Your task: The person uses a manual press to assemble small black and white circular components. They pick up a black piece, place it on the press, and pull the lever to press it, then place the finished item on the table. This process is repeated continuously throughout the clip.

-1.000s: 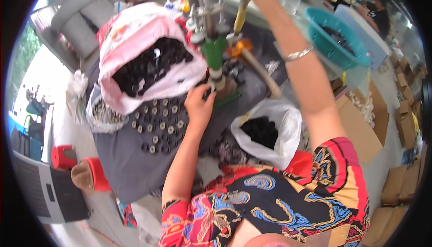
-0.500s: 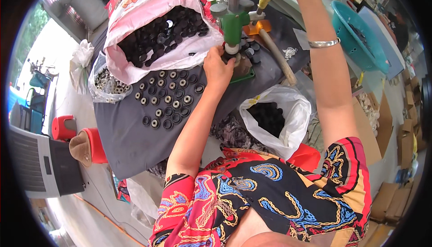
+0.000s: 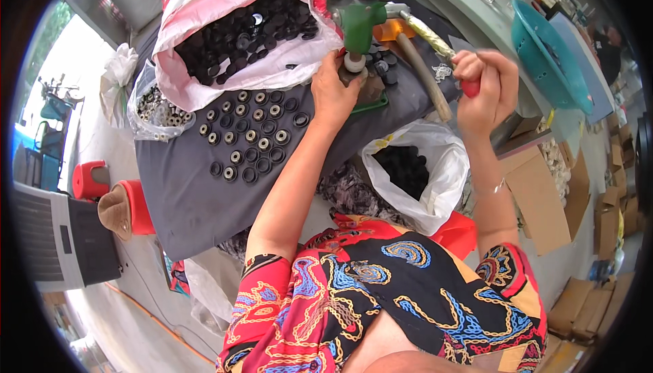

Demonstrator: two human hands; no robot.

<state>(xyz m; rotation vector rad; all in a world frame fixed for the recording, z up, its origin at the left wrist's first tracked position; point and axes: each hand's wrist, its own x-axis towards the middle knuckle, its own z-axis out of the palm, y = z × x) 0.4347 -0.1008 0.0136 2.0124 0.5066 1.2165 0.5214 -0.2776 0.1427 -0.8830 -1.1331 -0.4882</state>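
Observation:
My right hand (image 3: 484, 86) is wrapped round the end of the press lever (image 3: 427, 36), whose grip is bound in yellowish wrapping; a bit of red shows at the palm. The lever runs to the green hand press (image 3: 358, 27), which has a white pressing tip (image 3: 354, 62). Close under that tip, my left hand (image 3: 333, 95) has its thumb and fingers curled about the work spot; what they hold is hidden. To the left of my left forearm, black rings (image 3: 282, 136) and metal bearings (image 3: 241, 110) lie in loose rows on the grey cloth (image 3: 183, 189).
A large open sack (image 3: 166, 77) of black round parts lies behind the rows, beside a clear bag of bearings (image 3: 160, 116). An orange-headed hammer (image 3: 425, 77) rests right of the press. A white bag (image 3: 445, 189) of black parts stands nearer me. A teal basket (image 3: 544, 53) is far right.
My right hand has pulled the lever down from the upper edge toward me and to the right. The press's green body appears lower in the picture. My left hand stays at the press.

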